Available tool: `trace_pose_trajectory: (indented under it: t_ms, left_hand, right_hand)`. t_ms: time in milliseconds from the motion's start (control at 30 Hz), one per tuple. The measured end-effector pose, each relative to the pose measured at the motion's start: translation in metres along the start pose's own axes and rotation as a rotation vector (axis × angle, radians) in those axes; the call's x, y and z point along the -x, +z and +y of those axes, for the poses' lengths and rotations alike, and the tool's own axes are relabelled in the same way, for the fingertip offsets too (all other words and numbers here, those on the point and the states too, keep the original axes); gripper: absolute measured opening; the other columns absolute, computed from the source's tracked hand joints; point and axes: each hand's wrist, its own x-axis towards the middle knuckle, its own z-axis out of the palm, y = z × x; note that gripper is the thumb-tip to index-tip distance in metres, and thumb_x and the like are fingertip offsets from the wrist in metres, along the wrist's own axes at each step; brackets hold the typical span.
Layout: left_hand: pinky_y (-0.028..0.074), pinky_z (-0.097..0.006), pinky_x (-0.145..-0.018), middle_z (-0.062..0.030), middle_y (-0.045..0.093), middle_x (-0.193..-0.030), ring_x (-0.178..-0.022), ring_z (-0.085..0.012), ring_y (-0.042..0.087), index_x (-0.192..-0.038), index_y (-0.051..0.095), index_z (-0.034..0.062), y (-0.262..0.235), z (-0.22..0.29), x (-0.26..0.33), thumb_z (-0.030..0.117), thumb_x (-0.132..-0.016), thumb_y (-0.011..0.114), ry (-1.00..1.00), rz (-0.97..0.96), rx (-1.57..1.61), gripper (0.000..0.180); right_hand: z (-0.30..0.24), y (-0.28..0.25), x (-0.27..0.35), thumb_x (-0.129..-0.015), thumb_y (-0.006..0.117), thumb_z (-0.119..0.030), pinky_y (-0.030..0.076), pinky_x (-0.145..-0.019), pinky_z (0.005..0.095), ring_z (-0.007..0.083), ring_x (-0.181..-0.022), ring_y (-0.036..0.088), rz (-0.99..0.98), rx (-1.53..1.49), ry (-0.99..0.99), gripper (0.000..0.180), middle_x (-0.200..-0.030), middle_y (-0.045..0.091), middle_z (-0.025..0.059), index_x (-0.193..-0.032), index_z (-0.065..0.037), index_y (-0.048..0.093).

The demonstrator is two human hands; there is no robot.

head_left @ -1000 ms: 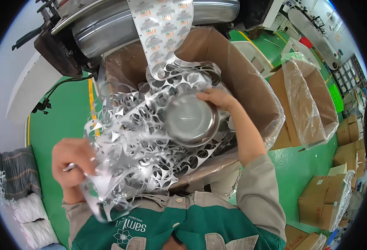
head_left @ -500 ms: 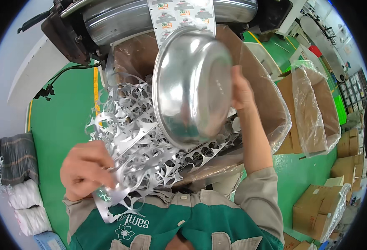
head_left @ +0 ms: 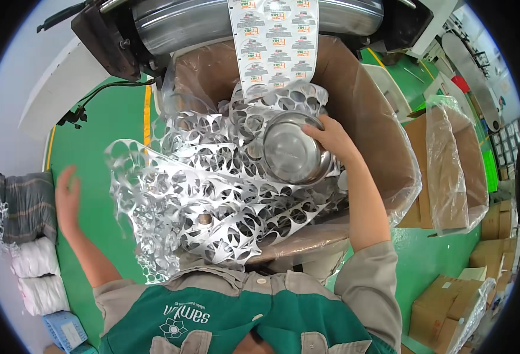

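Note:
My right hand [head_left: 335,139] grips the edge of a shiny round steel bowl [head_left: 292,154], low over the box. Around and beneath the bowl lies a tangled heap of silvery scrap web [head_left: 212,171] punched with round holes. This heap spills over the box's left and near sides. Away to the left, my left hand [head_left: 67,197] is raised above the green floor with its fingers apart, slightly blurred and holding nothing. A printed white film strip [head_left: 276,47] hangs from a metal roller [head_left: 183,25] down to the far part of the heap.
The scrap sits in a large cardboard box [head_left: 384,141] lined with clear plastic. Another plastic-lined carton [head_left: 457,165] stands to the right, with more cardboard boxes [head_left: 445,304] nearer. At far left are a grey wrapped bundle [head_left: 27,203] and white packs [head_left: 38,277]. A dark cable [head_left: 109,84] hangs from the machine.
The bowl has gone down and away from me into the box, in my right hand. My left hand has let go of the scrap web and swung out left, opening.

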Motion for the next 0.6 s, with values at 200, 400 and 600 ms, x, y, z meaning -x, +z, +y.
trace_pose_trajectory:
  t_ms: [200, 400, 600]
  left_hand:
    - [0.029, -0.038, -0.101, -0.0157, 0.04, -0.132, -0.122, -0.0277, 0.039, -0.13, 0.039, -0.0006, 0.034, 0.206, -0.02, 0.045, -0.069, 0.068, 0.538, -0.293, 0.453, 0.082]
    - [0.044, -0.036, -0.085, -0.0112, 0.057, -0.109, -0.098, -0.0249, 0.056, -0.12, 0.052, 0.0094, 0.124, 0.238, -0.015, 0.03, -0.07, 0.068, 0.584, -1.059, 0.022, 0.056]
    - [0.045, -0.02, -0.063, 0.0007, 0.06, -0.085, -0.071, -0.0059, 0.056, -0.111, 0.056, 0.0041, 0.103, 0.227, -0.051, 0.013, -0.076, 0.057, -0.169, -0.748, 1.197, 0.037]
  right_hand:
    - [-0.052, -0.013, 0.014, -0.072, 0.068, -0.039, 0.043, -0.073, 0.0319, 0.0224, -0.082, 0.055, -0.007, 0.042, 0.006, 0.06, -0.09, 0.058, 0.0173, -0.104, 0.008, 0.052]
    - [-0.08, -0.052, 0.034, -0.075, 0.065, -0.014, 0.043, -0.07, 0.0238, 0.0113, -0.081, 0.053, 0.097, -0.526, -0.237, 0.037, -0.091, 0.058, 0.0078, -0.106, 0.002, 0.051]
    - [-0.049, -0.037, 0.031, -0.081, 0.062, -0.03, 0.048, -0.072, 0.0333, 0.0163, -0.082, 0.057, -0.282, -1.22, -0.077, 0.039, -0.093, 0.058, 0.0058, -0.107, -0.002, 0.052]
